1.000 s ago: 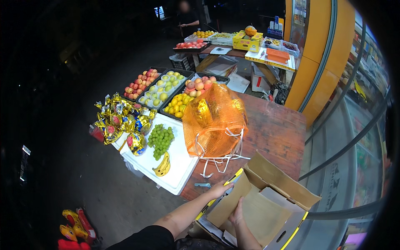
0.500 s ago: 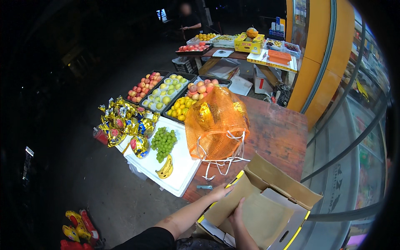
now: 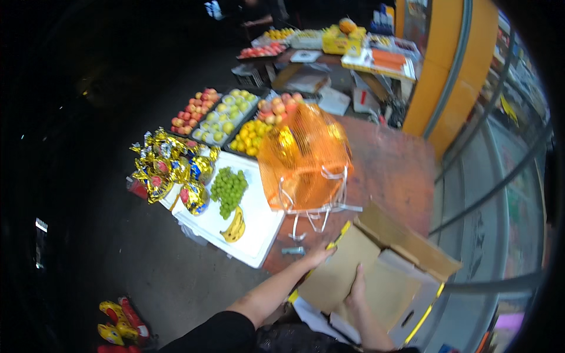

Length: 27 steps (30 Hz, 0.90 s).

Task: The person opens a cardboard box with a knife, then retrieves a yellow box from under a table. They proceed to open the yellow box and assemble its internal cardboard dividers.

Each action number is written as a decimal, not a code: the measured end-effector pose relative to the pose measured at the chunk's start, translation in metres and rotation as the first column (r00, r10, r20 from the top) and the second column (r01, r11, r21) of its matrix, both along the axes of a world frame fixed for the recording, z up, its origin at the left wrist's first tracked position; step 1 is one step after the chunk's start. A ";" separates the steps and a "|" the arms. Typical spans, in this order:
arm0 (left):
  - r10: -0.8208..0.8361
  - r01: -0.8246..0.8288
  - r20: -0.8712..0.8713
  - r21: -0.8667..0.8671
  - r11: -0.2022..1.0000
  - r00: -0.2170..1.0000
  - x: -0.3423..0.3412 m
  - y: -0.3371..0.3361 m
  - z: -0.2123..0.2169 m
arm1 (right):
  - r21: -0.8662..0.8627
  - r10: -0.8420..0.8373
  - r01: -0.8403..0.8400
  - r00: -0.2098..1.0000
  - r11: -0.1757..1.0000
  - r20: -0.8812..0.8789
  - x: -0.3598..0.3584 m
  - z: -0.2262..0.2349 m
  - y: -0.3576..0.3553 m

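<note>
An open cardboard box (image 3: pixel 400 288), tan inside with white and yellow edges, is tilted in front of me at the lower right. My left hand (image 3: pixel 321 257) is closed on its left upper edge. Inside the box, my right hand (image 3: pixel 356 290) grips a tan inner panel, thumb pointing up; its other fingers are mostly hidden. Beyond the box, an orange mesh bag (image 3: pixel 306 159) with white drawstrings stands on the wooden table (image 3: pixel 394 170), gold-wrapped things showing through the mesh. Near my left hand lies a small grey-blue tool (image 3: pixel 292 250) whose kind I cannot make out.
On a white foam board (image 3: pixel 253 247) lie green grapes (image 3: pixel 229 191), bananas (image 3: pixel 234 226) and several gold-foil packages (image 3: pixel 170 167). Fruit crates (image 3: pixel 226 120) stand behind. Farther off are another fruit table (image 3: pixel 329 67) and a person (image 3: pixel 259 15). Curved glass (image 3: pixel 488 235) borders the right.
My view has shifted slightly and blurred. The right hand has moved a little right and up within the box; the left still holds its edge. The mesh bag stays on the table.
</note>
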State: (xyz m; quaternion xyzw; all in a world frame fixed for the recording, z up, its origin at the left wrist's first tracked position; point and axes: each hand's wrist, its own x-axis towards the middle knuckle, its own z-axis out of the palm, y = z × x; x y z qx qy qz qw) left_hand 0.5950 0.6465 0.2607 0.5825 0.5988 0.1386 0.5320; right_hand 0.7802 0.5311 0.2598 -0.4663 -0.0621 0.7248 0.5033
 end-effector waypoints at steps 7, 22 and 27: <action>0.091 -0.094 0.148 0.013 0.995 0.985 -0.004 0.007 -0.046 | -0.084 0.303 -0.291 0.933 0.953 0.195 0.023 0.065 -0.007; 0.177 0.068 0.484 -0.447 0.892 0.857 -0.081 -0.093 0.112 | -0.229 0.482 -0.428 0.710 0.874 0.513 0.000 0.126 -0.016; 0.127 0.082 0.644 -0.285 0.955 0.754 -0.117 -0.127 0.118 | -0.170 0.379 -0.431 0.465 0.886 0.800 -0.028 0.155 0.010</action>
